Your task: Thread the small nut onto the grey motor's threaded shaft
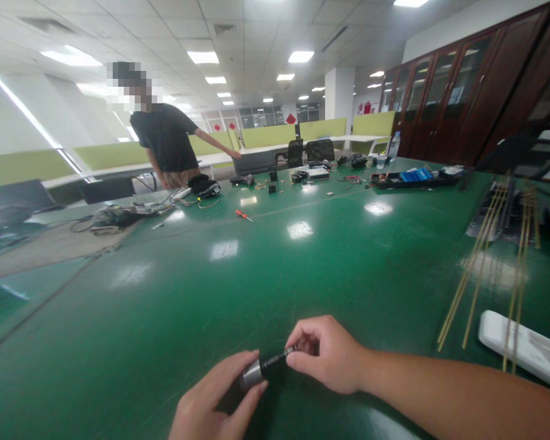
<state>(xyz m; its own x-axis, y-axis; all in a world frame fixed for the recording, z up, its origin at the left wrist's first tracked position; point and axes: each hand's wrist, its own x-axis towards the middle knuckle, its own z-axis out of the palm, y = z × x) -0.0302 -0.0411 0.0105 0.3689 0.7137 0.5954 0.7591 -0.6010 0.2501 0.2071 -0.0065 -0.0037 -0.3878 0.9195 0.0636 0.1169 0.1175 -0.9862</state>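
My left hand (213, 400) is closed around a small grey metal cylinder (252, 373) low in the head view, just above the green table (256, 287). A thin dark shaft (279, 356) sticks out of the cylinder toward the right. My right hand (325, 360) pinches the far end of that shaft with thumb and fingertips. Both hands hover close together near the table's front edge.
Thin brass rods (481, 256) lie at the right beside a white flat device (522, 348). A red-handled screwdriver (242, 214), cables and tools lie further back. A person in a dark shirt (167, 143) stands at the far left end. Dark cabinets line the right wall.
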